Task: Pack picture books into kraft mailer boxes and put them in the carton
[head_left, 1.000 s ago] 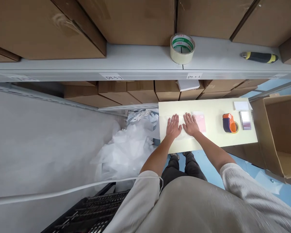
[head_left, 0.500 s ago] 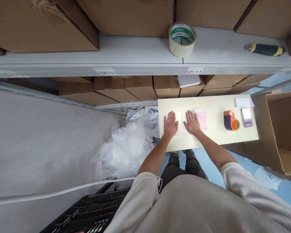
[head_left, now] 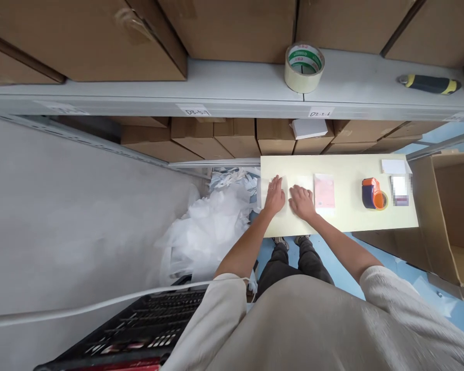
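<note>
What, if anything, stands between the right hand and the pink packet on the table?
Nothing visible does. The right hand is just left of the pink packet; the orange tape dispenser sits beyond the packet, farther right.

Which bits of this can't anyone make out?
All in the head view:
Pale sheet: partly hidden by the left hand.
Pink packet: print too small to read.
Item at the table's right end: obscured by pixelation.
Black crate: cut off by the bottom edge, partly covered by the left sleeve.
Open carton: cut off by the right edge.
</note>
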`<state>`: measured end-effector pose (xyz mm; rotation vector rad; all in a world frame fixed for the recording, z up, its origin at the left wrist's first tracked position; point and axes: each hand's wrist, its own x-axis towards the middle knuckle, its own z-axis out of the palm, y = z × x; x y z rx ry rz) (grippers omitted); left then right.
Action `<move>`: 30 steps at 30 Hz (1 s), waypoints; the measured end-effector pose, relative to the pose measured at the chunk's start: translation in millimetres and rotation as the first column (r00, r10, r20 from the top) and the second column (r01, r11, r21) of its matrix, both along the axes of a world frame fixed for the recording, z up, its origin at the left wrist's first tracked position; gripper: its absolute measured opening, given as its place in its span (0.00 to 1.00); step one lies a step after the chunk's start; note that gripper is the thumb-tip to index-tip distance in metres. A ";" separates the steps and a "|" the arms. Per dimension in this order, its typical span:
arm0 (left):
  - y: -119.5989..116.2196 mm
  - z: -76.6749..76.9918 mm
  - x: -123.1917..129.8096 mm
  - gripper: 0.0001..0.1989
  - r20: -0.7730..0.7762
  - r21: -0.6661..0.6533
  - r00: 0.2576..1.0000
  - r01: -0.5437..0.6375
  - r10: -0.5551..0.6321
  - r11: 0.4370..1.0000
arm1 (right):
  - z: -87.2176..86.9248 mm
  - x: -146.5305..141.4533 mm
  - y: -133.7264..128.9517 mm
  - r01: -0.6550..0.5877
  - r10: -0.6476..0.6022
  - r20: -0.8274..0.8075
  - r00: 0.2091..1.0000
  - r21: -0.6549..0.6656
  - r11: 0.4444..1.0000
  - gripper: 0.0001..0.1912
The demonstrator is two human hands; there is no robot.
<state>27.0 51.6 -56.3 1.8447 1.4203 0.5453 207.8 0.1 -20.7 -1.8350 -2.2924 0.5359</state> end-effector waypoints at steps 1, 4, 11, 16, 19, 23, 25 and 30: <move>-5.2 0.2 1.1 0.32 0.061 -0.020 0.998 -0.025 0.026 0.999 | 2.9 -7.2 -4.7 -0.031 0.031 -0.003 1.000 -0.016 0.999 0.29; -28.3 1.5 -0.5 0.34 0.205 -0.078 0.974 -0.083 0.097 0.993 | 7.8 -22.7 -12.8 -0.067 0.068 0.004 0.998 -0.057 0.996 0.23; -72.5 0.1 -13.9 0.34 0.278 -0.089 0.954 -0.085 0.107 0.992 | 8.7 -49.2 -7.7 0.085 -0.144 -0.216 0.966 -0.261 0.962 0.17; -73.1 12.2 -26.0 0.35 0.141 -0.036 0.984 -0.102 0.107 0.994 | 5.3 -56.1 -5.8 0.119 -0.209 -0.259 0.943 -0.324 0.939 0.15; -76.4 23.6 -41.6 0.36 -0.130 -0.047 0.971 -0.207 0.199 0.977 | 4.9 -49.2 -3.3 0.188 -0.260 -0.228 0.938 -0.292 0.938 0.14; -83.5 33.0 -63.0 0.27 -0.293 -0.198 0.927 -0.300 0.235 0.933 | 7.7 -42.5 -2.8 0.225 -0.288 -0.209 0.935 -0.279 0.934 0.14; -86.8 36.8 -72.4 0.17 -0.291 -0.202 0.926 -0.306 0.241 0.930 | 9.2 -45.4 -4.7 0.191 -0.256 -0.209 0.944 -0.285 0.939 0.13; -96.3 54.4 -106.9 0.12 -0.338 -0.118 0.883 -0.382 0.325 0.917 | 9.1 -73.7 -9.9 0.091 -0.153 -0.255 0.955 -0.240 0.967 0.14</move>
